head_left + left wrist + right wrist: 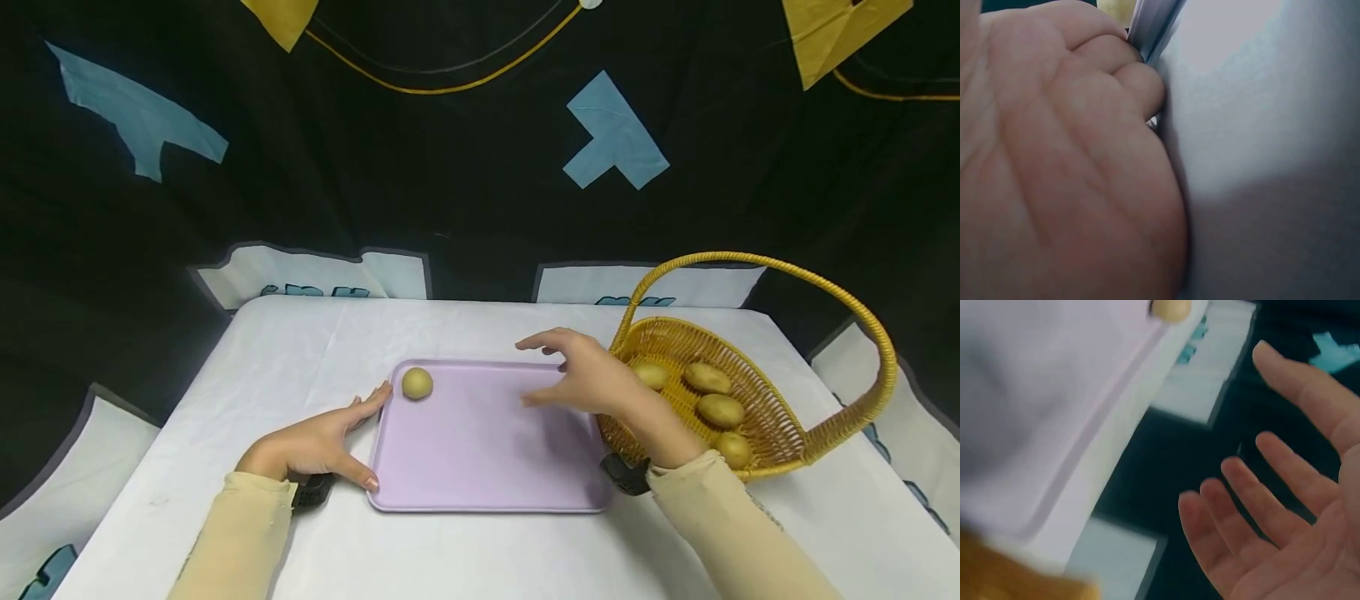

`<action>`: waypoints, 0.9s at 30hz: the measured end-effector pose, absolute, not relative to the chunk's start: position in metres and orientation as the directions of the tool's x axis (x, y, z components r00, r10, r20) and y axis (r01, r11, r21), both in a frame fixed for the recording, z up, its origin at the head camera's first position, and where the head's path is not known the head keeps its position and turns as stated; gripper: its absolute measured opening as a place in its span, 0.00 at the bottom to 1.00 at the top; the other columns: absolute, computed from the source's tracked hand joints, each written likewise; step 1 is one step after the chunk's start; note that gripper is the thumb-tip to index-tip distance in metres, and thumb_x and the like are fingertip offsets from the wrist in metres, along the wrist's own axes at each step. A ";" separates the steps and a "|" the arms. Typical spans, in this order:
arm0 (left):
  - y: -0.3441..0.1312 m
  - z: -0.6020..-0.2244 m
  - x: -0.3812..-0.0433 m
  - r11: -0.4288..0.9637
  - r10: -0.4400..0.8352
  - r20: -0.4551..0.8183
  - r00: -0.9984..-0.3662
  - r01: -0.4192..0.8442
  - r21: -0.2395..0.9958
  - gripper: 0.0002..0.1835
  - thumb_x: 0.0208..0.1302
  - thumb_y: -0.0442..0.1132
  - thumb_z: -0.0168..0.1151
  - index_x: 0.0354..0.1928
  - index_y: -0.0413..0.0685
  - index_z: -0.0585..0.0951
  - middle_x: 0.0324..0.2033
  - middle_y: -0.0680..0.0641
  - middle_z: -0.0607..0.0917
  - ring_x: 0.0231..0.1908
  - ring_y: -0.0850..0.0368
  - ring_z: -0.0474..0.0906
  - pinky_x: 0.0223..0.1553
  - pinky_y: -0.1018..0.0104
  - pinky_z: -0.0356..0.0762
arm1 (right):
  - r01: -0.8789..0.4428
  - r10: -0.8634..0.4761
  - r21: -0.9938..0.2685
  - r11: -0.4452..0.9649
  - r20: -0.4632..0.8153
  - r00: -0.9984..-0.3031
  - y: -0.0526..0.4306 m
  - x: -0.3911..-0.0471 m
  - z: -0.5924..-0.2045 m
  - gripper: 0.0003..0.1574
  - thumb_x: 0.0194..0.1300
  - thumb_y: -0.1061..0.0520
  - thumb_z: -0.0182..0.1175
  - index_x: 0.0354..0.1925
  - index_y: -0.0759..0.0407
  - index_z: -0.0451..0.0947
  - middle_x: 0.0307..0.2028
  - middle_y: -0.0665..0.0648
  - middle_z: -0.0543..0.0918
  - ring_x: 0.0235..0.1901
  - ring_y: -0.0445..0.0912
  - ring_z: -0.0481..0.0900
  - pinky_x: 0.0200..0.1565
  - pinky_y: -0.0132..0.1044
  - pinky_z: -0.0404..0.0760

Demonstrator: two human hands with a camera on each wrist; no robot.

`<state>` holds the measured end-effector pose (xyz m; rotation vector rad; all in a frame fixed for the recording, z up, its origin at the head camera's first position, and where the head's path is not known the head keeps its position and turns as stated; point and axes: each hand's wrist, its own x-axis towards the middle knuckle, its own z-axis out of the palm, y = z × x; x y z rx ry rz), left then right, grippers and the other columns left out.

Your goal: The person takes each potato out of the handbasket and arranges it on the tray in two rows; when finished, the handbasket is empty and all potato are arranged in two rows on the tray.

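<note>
Over the right side of the flat, smooth, pale purple tray (480,450), the right hand (596,375) has its thumb and fingers wide apart and holds nothing. The left hand (318,442) touches the tray's left edge, fingers mostly straight. Nearby, one round potato (417,383) sits in the tray's far left corner. To the right, four egg-shaped potatoes (722,410) lie in the bumpy woven basket (767,421). This looks like a step between grabs; another grab would call for bending the fingers round one potato.

White-covered tbl (450,558) w/ lilac tray (472,450) nr mid, wicker basket (767,417) to R.
</note>
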<state>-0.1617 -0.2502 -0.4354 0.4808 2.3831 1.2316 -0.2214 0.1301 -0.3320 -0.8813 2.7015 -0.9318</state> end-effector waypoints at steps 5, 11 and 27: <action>-0.252 -0.436 -0.159 0.538 0.474 -0.195 -0.858 0.107 0.836 0.71 0.38 0.43 0.86 0.81 0.47 0.47 0.78 0.38 0.44 0.74 0.30 0.27 0.68 0.31 0.28 | -0.415 -0.558 -0.672 0.614 0.003 -0.830 0.174 -0.221 -0.327 0.37 0.51 0.55 0.80 0.59 0.54 0.81 0.56 0.53 0.82 0.53 0.52 0.79 0.51 0.46 0.82; -0.249 -0.435 -0.162 0.533 0.485 -0.185 -0.855 0.121 0.838 0.71 0.38 0.43 0.86 0.81 0.47 0.47 0.78 0.38 0.44 0.74 0.29 0.27 0.69 0.31 0.28 | -0.307 -0.514 -0.700 0.644 -0.100 -0.852 0.224 -0.222 -0.317 0.31 0.52 0.59 0.79 0.56 0.55 0.83 0.51 0.55 0.83 0.51 0.54 0.80 0.47 0.40 0.84; -0.249 -0.436 -0.163 0.550 0.483 -0.183 -0.856 0.135 0.824 0.71 0.38 0.44 0.86 0.81 0.47 0.47 0.78 0.37 0.44 0.74 0.29 0.28 0.69 0.32 0.29 | -0.193 -0.518 -0.702 0.685 -0.284 -0.807 0.259 -0.244 -0.340 0.40 0.50 0.60 0.78 0.62 0.61 0.78 0.60 0.65 0.77 0.58 0.61 0.77 0.57 0.52 0.78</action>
